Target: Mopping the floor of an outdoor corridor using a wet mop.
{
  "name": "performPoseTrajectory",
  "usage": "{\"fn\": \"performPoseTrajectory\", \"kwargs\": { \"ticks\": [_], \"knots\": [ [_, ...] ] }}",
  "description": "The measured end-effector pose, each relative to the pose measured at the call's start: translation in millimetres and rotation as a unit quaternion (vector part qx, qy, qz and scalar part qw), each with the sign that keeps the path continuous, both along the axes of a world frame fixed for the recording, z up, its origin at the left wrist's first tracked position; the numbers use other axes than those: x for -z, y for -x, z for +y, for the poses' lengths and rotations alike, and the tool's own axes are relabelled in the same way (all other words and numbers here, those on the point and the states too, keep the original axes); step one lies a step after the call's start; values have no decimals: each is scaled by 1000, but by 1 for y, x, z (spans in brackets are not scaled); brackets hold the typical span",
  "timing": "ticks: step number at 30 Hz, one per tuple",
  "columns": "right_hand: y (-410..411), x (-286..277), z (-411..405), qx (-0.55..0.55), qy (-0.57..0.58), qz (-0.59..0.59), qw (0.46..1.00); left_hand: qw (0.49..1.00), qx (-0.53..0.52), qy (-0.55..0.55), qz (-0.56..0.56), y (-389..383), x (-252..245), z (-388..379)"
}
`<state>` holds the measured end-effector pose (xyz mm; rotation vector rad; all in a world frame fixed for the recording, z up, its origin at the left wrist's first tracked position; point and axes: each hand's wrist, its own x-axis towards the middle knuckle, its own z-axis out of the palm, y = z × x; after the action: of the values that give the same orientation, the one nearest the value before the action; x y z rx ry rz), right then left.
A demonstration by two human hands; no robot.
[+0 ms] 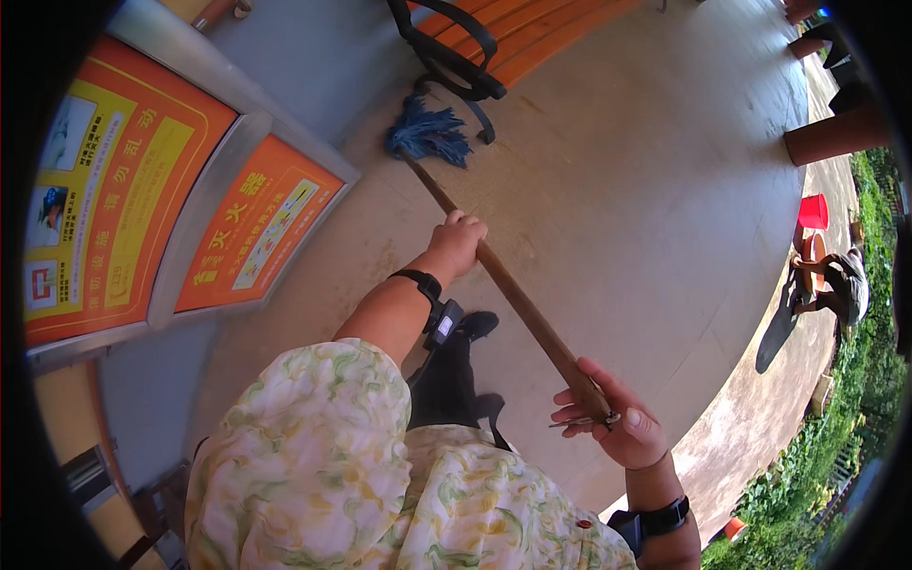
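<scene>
A mop with a brown wooden handle (524,303) slants across the view. Its blue strand head (429,132) lies on the floor beside a bench leg. Partway down the handle, my left hand (459,241) is wrapped around the wood. My right hand (627,424) cradles the handle's near end loosely, palm up, with the fingers partly hidden behind the wood. A bit of wire or cord (573,422) shows at that end. Dark straps with devices sit on both wrists.
An orange slatted bench (527,35) with a black armrest (456,57) stands by the mop head. Metal-framed fire-equipment cabinets (249,221) bearing writing line the left. At right are a brown column (837,135), a red bucket (813,211), and a person (844,285) bending over an orange basin (814,256).
</scene>
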<state>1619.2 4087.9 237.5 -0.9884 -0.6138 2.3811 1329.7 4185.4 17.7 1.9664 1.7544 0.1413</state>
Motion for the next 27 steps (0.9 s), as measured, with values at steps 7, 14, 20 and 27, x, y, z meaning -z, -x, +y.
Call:
{"fn": "performPoseTrajectory", "kwargs": {
  "ticks": [7, 14, 20, 27],
  "knots": [
    [-83, 1, -51, -118, 184, -266, 939, 974, 194, 107, -57, -117, -11, -66],
    [-119, 6, -116, -141, 254, -309, 906, 920, 316, 213, -93, -181, -39, -116],
    [-85, 13, -82, -23, 277, -308, 910, 926, 319, 190, -72, -160, -31, -75],
    [4, 58, 25, -37, 212, -318, 923, 965, 236, 105, -42, -73, 9, 35]
  ]
}}
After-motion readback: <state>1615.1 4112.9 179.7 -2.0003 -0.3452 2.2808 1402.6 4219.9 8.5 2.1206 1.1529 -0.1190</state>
